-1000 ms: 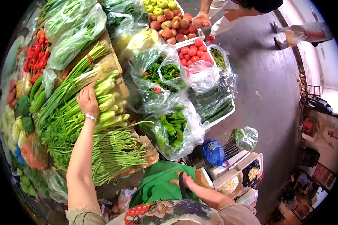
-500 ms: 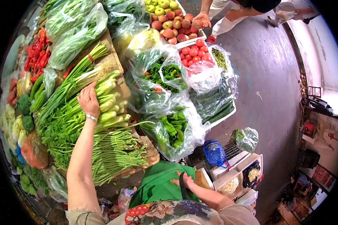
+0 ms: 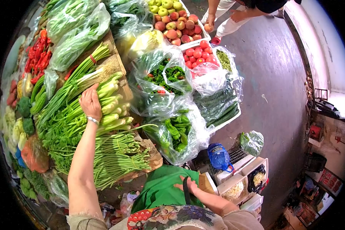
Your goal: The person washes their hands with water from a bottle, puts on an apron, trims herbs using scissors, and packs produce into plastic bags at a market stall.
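My left hand (image 3: 91,102), with a silver band on the wrist, rests on the celery (image 3: 110,100) beside the roots of a bunch of green onions (image 3: 74,86). Its fingers look extended over the stalks; the tips are partly hidden. Lower on the same stand lie long green beans (image 3: 120,157). My right hand (image 3: 188,188) is at the front of my body against green cloth (image 3: 157,188). A black strap (image 3: 186,189) crosses it, and its visible fingers are apart.
Bagged green peppers (image 3: 177,132), tomatoes (image 3: 199,55) and cucumbers (image 3: 218,103) stand right of the celery. A blue water jug (image 3: 219,157) is by white bins (image 3: 253,166). At the top, another person's hand (image 3: 211,19) holds a peach near the peach crate (image 3: 206,35).
The other person's hand has turned and shifted slightly right, away from the peaches, with a peach in it. A figure at the top right has mostly left view. My hands have not visibly moved.
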The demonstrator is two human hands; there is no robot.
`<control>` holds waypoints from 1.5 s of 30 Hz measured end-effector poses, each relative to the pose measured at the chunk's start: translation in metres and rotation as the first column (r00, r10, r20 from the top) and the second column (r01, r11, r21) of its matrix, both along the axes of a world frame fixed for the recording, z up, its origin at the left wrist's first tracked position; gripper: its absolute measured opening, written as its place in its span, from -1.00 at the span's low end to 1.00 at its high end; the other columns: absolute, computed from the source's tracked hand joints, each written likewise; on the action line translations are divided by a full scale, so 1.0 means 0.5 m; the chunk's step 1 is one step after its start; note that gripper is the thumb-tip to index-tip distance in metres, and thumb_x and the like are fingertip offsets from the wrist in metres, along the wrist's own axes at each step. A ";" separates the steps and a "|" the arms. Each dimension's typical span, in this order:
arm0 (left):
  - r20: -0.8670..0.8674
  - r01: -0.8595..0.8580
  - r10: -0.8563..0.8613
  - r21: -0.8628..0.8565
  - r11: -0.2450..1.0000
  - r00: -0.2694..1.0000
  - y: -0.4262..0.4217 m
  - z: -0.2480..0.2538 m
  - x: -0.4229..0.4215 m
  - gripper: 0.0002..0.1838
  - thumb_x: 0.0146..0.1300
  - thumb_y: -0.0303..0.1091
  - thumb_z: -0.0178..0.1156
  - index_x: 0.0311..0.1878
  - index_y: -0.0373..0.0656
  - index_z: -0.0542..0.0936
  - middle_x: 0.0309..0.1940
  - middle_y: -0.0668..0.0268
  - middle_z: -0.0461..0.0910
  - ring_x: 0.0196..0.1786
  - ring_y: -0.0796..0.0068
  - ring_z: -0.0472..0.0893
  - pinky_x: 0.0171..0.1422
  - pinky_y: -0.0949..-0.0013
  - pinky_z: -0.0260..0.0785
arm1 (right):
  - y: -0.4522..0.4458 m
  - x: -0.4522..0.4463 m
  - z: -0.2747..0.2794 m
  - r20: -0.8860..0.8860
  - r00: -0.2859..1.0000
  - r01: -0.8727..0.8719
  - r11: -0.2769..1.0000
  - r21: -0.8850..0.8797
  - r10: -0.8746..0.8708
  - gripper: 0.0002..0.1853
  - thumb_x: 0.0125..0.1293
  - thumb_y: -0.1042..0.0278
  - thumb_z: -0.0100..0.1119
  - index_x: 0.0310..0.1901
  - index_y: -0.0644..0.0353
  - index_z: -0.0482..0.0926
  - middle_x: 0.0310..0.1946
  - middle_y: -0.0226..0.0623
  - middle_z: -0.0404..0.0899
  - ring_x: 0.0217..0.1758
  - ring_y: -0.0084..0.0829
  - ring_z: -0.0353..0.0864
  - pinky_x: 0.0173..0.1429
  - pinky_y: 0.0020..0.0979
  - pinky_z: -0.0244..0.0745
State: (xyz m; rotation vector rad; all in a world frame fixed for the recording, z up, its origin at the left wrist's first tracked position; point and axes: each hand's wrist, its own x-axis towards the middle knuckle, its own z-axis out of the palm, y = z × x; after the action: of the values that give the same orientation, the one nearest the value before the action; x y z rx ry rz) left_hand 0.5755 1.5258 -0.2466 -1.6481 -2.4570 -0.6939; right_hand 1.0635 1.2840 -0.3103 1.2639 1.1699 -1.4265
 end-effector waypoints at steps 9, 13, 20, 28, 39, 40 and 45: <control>-0.007 -0.002 0.002 0.007 1.000 1.000 0.000 -0.001 0.000 -0.62 0.44 -0.14 -0.16 -0.03 0.01 0.66 -0.06 0.37 0.65 0.07 0.35 0.52 0.17 0.24 0.18 | -0.031 0.018 -0.023 0.008 1.000 0.011 1.000 0.002 -0.011 -0.01 0.05 -0.47 0.12 0.46 -0.14 0.09 0.38 0.03 0.14 0.37 0.23 0.17 0.42 -0.05 0.11; -0.003 0.000 0.000 0.001 1.000 1.000 0.000 0.001 0.000 -0.62 0.45 -0.13 -0.16 -0.03 0.00 0.66 -0.07 0.36 0.66 0.07 0.35 0.52 0.16 0.25 0.18 | -0.041 0.020 -0.033 0.007 1.000 -0.001 1.000 0.014 0.001 -0.01 0.06 -0.48 0.11 0.45 -0.14 0.10 0.38 0.03 0.15 0.36 0.22 0.18 0.41 -0.04 0.11; 0.007 0.007 -0.007 0.005 1.000 1.000 0.000 0.002 0.000 -0.62 0.44 -0.14 -0.16 -0.04 -0.01 0.66 -0.07 0.36 0.66 0.07 0.33 0.52 0.16 0.26 0.18 | -0.015 0.003 -0.009 0.022 0.999 -0.024 0.999 -0.023 0.024 -0.13 0.14 -0.32 0.17 0.43 -0.36 0.03 0.44 -0.15 0.01 0.36 0.20 0.17 0.31 0.12 0.21; -0.007 0.000 0.000 0.004 1.000 1.000 -0.001 0.002 0.001 -0.63 0.44 -0.14 -0.15 -0.04 0.00 0.66 -0.07 0.36 0.66 0.07 0.34 0.52 0.15 0.26 0.18 | -0.006 0.008 0.002 -0.003 1.000 -0.009 1.000 0.025 0.009 0.01 0.00 -0.48 0.15 0.45 -0.18 0.11 0.37 0.03 0.16 0.36 0.23 0.19 0.39 -0.03 0.17; 0.018 0.007 -0.007 0.007 1.000 1.000 0.000 0.001 0.001 -0.64 0.43 -0.17 -0.15 -0.04 0.02 0.66 -0.08 0.38 0.66 0.07 0.34 0.52 0.15 0.24 0.17 | -0.040 0.027 -0.031 -0.036 0.999 0.001 1.000 0.025 0.000 -0.13 0.11 -0.31 0.20 0.42 -0.35 0.06 0.45 -0.13 0.00 0.37 0.22 0.13 0.34 0.11 0.19; 0.017 0.002 -0.002 0.007 1.000 1.000 0.001 0.003 0.004 -0.64 0.43 -0.17 -0.15 -0.04 0.02 0.66 -0.08 0.38 0.66 0.07 0.34 0.51 0.15 0.23 0.17 | -0.038 0.026 -0.030 -0.036 0.999 0.001 1.000 0.024 0.000 -0.13 0.11 -0.31 0.20 0.42 -0.35 0.06 0.45 -0.13 0.00 0.37 0.22 0.13 0.34 0.11 0.19; 0.012 -0.007 0.007 0.003 1.000 1.000 0.001 0.003 0.004 -0.63 0.44 -0.15 -0.15 -0.04 0.01 0.66 -0.08 0.37 0.66 0.08 0.34 0.51 0.17 0.24 0.18 | -0.036 0.022 -0.032 -0.009 0.999 -0.040 0.999 -0.002 0.040 -0.14 0.11 -0.32 0.19 0.42 -0.35 0.07 0.44 -0.10 0.01 0.38 0.22 0.13 0.35 0.10 0.18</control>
State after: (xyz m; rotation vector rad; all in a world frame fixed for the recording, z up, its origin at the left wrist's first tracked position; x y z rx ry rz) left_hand 0.5775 1.5265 -0.2453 -1.6382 -2.4679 -0.7081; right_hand 1.0745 1.2661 -0.3263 1.2276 1.1934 -1.4054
